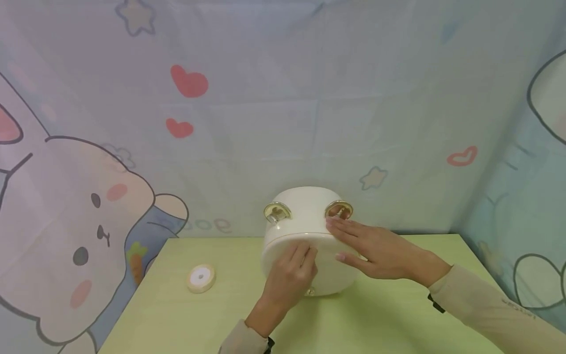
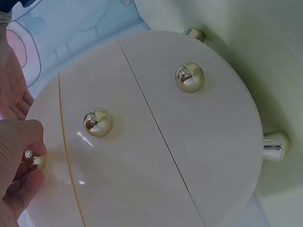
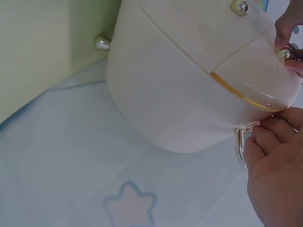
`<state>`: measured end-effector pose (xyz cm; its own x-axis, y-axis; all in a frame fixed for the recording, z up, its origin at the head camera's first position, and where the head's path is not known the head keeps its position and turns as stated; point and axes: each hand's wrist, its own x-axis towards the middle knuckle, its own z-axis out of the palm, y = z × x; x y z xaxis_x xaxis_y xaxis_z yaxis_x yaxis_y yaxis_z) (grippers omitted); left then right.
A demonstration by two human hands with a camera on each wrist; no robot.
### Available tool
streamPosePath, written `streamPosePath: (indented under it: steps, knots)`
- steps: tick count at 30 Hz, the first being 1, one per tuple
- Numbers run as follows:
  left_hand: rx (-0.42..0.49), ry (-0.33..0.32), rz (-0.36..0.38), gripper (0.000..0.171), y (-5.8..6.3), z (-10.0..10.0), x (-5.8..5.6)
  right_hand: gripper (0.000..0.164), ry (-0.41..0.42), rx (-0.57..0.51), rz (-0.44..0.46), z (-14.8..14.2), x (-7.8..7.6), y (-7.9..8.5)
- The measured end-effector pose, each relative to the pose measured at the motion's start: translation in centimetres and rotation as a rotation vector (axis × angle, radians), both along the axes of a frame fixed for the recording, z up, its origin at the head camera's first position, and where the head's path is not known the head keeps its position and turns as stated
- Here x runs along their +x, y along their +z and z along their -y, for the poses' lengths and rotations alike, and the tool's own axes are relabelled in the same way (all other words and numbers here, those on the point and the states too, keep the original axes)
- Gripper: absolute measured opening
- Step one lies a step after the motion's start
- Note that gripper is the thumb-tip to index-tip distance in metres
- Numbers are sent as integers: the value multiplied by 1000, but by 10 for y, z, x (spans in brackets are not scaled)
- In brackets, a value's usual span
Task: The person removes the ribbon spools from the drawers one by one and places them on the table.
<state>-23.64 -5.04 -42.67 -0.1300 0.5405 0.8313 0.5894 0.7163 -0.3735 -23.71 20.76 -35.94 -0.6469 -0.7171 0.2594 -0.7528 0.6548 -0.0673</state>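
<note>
A white rounded box (image 1: 309, 221) with gold fittings stands on the table, its front divided by thin seams. My left hand (image 1: 292, 275) is at the upper front. In the left wrist view its thumb and fingers pinch a round gold knob (image 2: 40, 161) on the top section. Two more gold knobs, the middle one (image 2: 98, 122) and the lower one (image 2: 189, 77), sit below. With straight fingers, my right hand (image 1: 380, 253) touches the upper right side, beside a gold loop handle (image 1: 339, 209). A gold-coloured line (image 3: 232, 90) edges the top section; whether it is ajar I cannot tell.
A small white roll with a pale yellow edge (image 1: 200, 279) lies left of the box on the light green table (image 1: 177, 324). A second gold handle (image 1: 277, 211) is at the box's top left. Close behind hangs a printed cloth backdrop (image 1: 265, 123).
</note>
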Motion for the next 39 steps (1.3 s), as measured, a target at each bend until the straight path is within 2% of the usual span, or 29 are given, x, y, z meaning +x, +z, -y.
streamPosePath:
  steps: [13, 23, 30, 34, 39]
  knots:
    - [-3, 7, -14, 33, 1, 2, -3, 69, 3, -13, -10, 3, 0, 1]
    - [-6, -16, -6, 30, -5, 4, -1, 69, -6, -17, 2, 2, 3, -2]
    - [-52, 2, 29, 20, -2, 5, 0, 70, -5, -20, -4, 2, 3, 0]
    - [-75, 3, 50, 23, -1, 7, 1, 69, -2, -19, -21, 2, 2, 0]
    - [-134, -9, 20, 27, -8, 13, 4, 69, 3, -25, -21, 2, 2, 0]
